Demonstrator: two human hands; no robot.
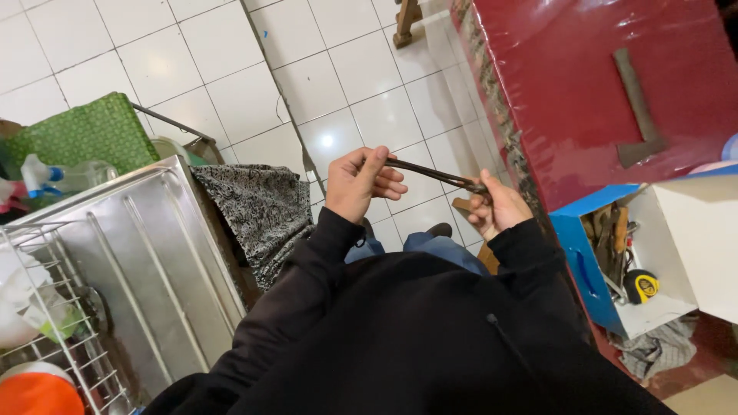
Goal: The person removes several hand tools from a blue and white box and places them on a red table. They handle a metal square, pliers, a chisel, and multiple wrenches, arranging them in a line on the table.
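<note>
Both hands raised — left hand point(360, 183) and right hand point(496, 207) each clamped on the pliers point(434, 174).

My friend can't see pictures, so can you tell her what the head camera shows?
Seen from above, a person in a black top holds a long dark metal tool, like pincers, with the left hand on its handles and the right hand at its head. A hammer lies on a red table, above a blue toolbox.

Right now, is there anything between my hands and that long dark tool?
Nothing visible. The left hand grips one end of the pincers and the right hand holds the other end; both touch the tool directly, held over the tiled floor.
</note>
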